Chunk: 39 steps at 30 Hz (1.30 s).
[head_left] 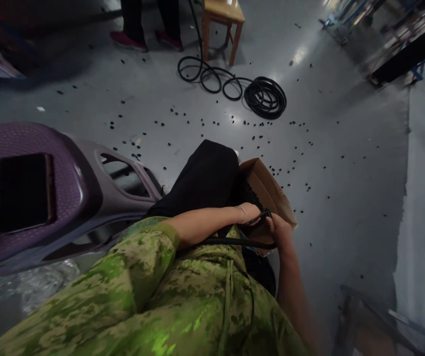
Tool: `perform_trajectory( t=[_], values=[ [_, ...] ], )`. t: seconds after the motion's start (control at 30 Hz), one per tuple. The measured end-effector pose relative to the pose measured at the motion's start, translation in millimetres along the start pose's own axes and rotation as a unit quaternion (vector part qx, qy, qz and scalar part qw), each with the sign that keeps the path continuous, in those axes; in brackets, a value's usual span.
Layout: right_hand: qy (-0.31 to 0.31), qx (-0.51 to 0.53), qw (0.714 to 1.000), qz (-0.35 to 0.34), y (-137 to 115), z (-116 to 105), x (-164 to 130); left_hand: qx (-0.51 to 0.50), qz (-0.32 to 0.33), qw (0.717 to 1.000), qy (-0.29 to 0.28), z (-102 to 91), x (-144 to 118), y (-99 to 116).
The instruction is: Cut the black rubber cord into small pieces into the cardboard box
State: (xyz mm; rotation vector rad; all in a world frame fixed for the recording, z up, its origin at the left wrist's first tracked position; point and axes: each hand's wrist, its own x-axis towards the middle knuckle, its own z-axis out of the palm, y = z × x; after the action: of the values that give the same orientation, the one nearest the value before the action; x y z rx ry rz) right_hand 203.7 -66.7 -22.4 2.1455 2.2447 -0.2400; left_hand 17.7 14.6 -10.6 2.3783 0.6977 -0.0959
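My left hand is closed over the box, with a thin dark thing at its fingers that I cannot make out. Close beside it, my right hand is closed around a black hose, which crosses my lap and bends up into its fingers. A small black end or tool shows between the two hands, too dark to name. Below them, an open cardboard box stands between my legs, with many small black pieces inside, partly hidden.
A coil of black hose lies ahead, running up past a wooden stool. Small black rings dot the grey floor. On my left, a purple plastic stool bears a phone. Another person's shoes are ahead.
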Motion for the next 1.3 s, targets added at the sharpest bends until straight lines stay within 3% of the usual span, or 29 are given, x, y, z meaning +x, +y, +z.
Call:
perform_trajectory(
  t=[0.33, 0.43, 0.53, 0.63, 0.83, 1.3],
  values=[
    [0.007, -0.032, 0.996, 0.087, -10.4, 15.0, -2.1, 0.036, 0.003, 0.999, -0.035, -3.4, 1.5, 4.9],
    [0.023, -0.022, 0.992, 0.122, -14.9, 23.3, -3.3, 0.044, 0.0, 0.997, -0.067, 1.3, 5.7, 4.0],
    [0.051, 0.001, 0.987, 0.15, -16.0, 27.4, -3.3, 0.055, 0.003, 0.997, -0.063, 4.4, 7.3, 3.2],
    [0.066, 0.03, 0.99, 0.123, -10.3, 21.7, -3.2, 0.045, -0.001, 0.999, -0.031, 3.6, 5.0, 2.4],
    [0.01, 0.053, 0.999, -0.006, 2.4, 1.1, -3.6, 0.008, 0.003, 1.0, 0.001, 2.6, 1.4, -1.4],
    [0.044, 0.017, 0.995, 0.093, -4.0, 21.4, -5.1, 0.046, 0.005, 0.998, -0.05, 1.6, 5.3, 4.4]
  ],
)
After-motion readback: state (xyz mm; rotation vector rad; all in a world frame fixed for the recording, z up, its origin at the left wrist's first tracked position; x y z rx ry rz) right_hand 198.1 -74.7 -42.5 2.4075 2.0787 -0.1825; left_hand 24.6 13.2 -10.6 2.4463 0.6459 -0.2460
